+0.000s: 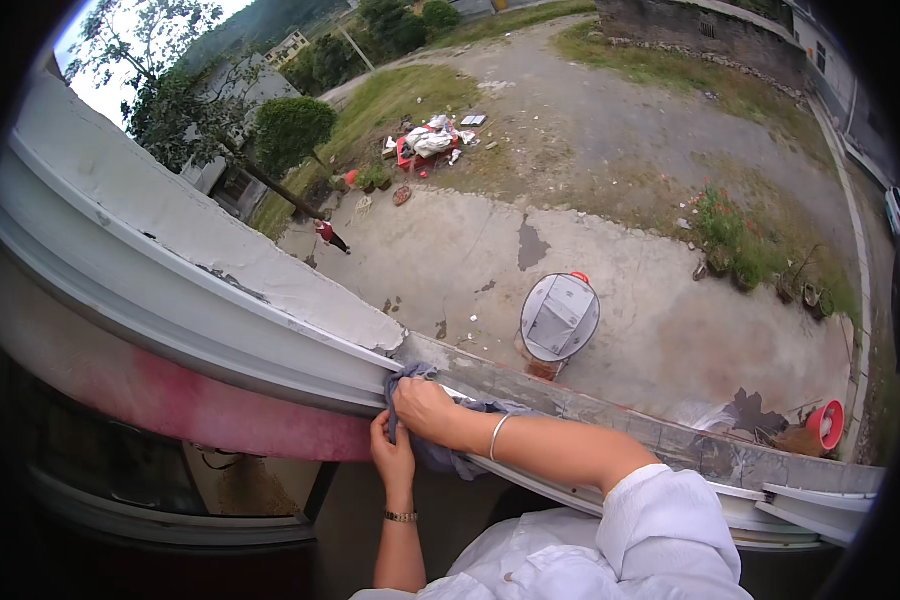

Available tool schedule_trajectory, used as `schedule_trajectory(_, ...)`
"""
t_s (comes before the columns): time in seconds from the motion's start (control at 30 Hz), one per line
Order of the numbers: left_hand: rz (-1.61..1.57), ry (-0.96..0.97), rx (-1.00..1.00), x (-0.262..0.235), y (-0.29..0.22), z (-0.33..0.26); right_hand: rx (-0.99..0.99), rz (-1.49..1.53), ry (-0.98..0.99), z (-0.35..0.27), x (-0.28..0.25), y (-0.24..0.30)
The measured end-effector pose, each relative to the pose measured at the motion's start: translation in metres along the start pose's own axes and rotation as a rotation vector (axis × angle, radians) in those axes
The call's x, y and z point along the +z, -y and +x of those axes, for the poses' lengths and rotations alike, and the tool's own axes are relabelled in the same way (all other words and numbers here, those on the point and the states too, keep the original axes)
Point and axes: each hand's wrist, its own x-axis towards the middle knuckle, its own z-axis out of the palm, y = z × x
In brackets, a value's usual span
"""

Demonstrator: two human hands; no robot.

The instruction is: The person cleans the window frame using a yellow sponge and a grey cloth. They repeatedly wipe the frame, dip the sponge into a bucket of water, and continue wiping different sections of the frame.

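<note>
A blue-grey cloth is bunched around the end of a white window sash and drapes over the sill to the right. My right hand, with a silver bangle at the wrist, is closed on the cloth at the sash edge. Just below and to its left, my left hand pinches a hanging fold of the same cloth. A watch or linked bracelet circles my left wrist. Part of the cloth is hidden behind my right hand and forearm.
Outside, a ledge runs along the window above a concrete yard. Down there are a round table, a red bucket, potted plants and a person. A pinkish curtain or panel lies left of my hands.
</note>
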Motion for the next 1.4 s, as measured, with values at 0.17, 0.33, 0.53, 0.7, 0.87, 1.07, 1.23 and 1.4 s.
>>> schedule_trajectory(0.17,0.128,-0.03,0.075,0.005,0.003,-0.006,0.125,0.024,0.118,-0.004,-0.018,0.006)
schedule_trajectory(0.33,0.097,-0.044,0.075,0.01,0.002,0.002,0.081,0.179,0.049,0.001,-0.015,-0.002)
schedule_trajectory(0.53,0.063,-0.004,0.049,0.008,-0.023,-0.004,0.132,0.294,0.24,0.011,-0.036,-0.029)
schedule_trajectory(0.7,0.058,0.208,0.167,0.0,-0.067,-0.049,0.065,0.322,0.383,-0.03,-0.097,-0.036)
schedule_trajectory(0.87,-0.051,0.094,0.18,0.009,-0.053,-0.053,0.07,0.107,0.446,-0.034,-0.086,-0.013)
schedule_trajectory(1.07,-0.06,-0.07,0.153,0.003,-0.022,0.001,0.013,0.098,0.245,0.013,-0.031,-0.018)
schedule_trajectory(1.23,-0.073,-0.002,0.18,-0.004,-0.033,-0.006,-0.023,0.273,0.175,0.005,-0.028,-0.029)
schedule_trajectory(1.4,-0.135,0.036,0.288,-0.007,-0.032,-0.012,0.056,0.121,0.121,-0.004,-0.042,-0.015)
